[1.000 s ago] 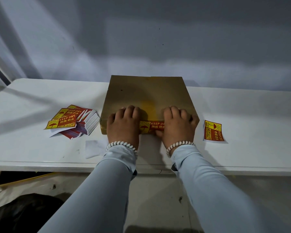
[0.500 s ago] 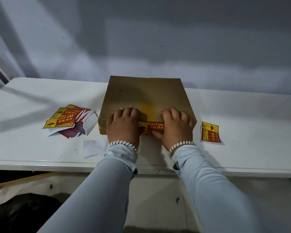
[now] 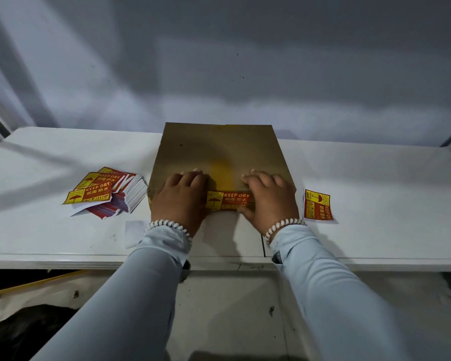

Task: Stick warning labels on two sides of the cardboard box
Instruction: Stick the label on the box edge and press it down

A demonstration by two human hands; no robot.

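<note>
While the cardboard box [image 3: 220,155] is lying flat at the middle of the white tabletop [image 3: 375,230], a warning label [image 3: 228,201] is being pressed onto its near side wall by both hands. The left hand [image 3: 180,198] is being laid flat over the label's left end, its fingers [image 3: 190,175] spread open across the top edge; the right hand [image 3: 268,198] is being held the same way at the right end, nothing being gripped by either.

The box is being judged light and fairly stiff, though its broad top panel would probably flex under pressure; it is best being taken by its two opposite side edges when turned. The label is thin, limp and sticky, likely to crease, so it is best being smoothed outward from the centre.

"KEEP DRY" is being read in white on red, with Chinese characters below and an umbrella on yellow. The same print is showing on the stack of labels [image 3: 107,191] to the left and the single label [image 3: 318,205] lying to the right.
</note>
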